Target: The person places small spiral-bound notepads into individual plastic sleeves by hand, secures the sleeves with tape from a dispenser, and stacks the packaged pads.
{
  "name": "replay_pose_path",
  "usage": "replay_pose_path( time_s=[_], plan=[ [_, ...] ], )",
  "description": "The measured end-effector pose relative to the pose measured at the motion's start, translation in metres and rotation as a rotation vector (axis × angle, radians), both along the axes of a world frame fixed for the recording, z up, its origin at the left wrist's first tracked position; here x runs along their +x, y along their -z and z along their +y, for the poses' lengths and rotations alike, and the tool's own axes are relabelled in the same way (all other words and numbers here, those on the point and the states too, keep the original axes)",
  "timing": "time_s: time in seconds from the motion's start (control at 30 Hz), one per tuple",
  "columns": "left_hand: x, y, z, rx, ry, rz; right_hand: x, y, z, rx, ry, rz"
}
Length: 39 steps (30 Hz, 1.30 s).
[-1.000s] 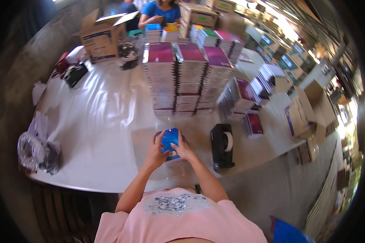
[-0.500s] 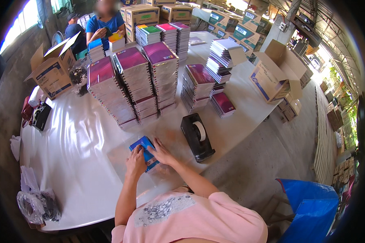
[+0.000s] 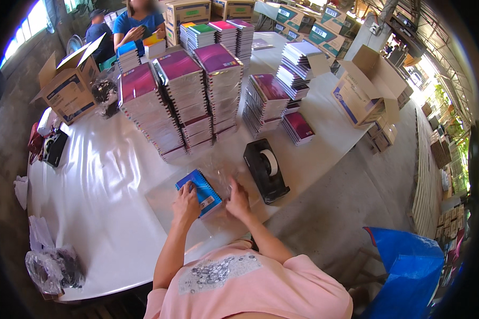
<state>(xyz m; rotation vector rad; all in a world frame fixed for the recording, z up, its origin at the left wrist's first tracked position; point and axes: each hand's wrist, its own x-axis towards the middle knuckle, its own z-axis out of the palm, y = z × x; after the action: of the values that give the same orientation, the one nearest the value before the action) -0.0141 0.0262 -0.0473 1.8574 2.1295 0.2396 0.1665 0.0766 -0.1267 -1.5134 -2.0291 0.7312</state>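
My left hand (image 3: 186, 204) lies on a small blue spiral notebook (image 3: 198, 192) near the front edge of the white bench (image 3: 106, 175), fingers curled over its near edge. My right hand (image 3: 237, 201) sits just beside it, pinching the clear plastic wrap (image 3: 221, 173) spread around the notebook; I cannot tell how tight that pinch is.

The wrap is thin and glossy, so I judge it could slide on the smooth bench and crease or tear if I tug unevenly. The notebook's wire spine may snag the film. The black tape dispenser (image 3: 266, 170) stands near my right hand, and a careless swing could knock it toward the bench edge. The tall stacks of purple notebooks (image 3: 181, 101) behind look slightly leaning; a bump of the bench might topple them.
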Motion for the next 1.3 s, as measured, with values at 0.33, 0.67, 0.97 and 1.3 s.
replay_pose_path(
  time_s=[0.33, 0.67, 0.97, 1.3],
  plan=[
    [0.009, -0.005, 0.003, 0.092, -0.025, -0.096, -0.004, -0.045, 0.045, -0.406, -0.223, 0.365],
    [0.013, 0.023, 0.01, 0.075, 0.108, -0.081, -0.046, -0.08, -0.02, 0.005, -0.486, -0.261],
    [0.003, 0.008, 0.003, 0.23, 0.131, -0.178, -0.025, -0.036, 0.08, -0.423, -0.156, 0.533],
    [-0.003, 0.003, -0.005, 0.151, 0.109, -0.245, -0.107, -0.103, 0.121, -0.121, -0.622, 0.561]
  ],
)
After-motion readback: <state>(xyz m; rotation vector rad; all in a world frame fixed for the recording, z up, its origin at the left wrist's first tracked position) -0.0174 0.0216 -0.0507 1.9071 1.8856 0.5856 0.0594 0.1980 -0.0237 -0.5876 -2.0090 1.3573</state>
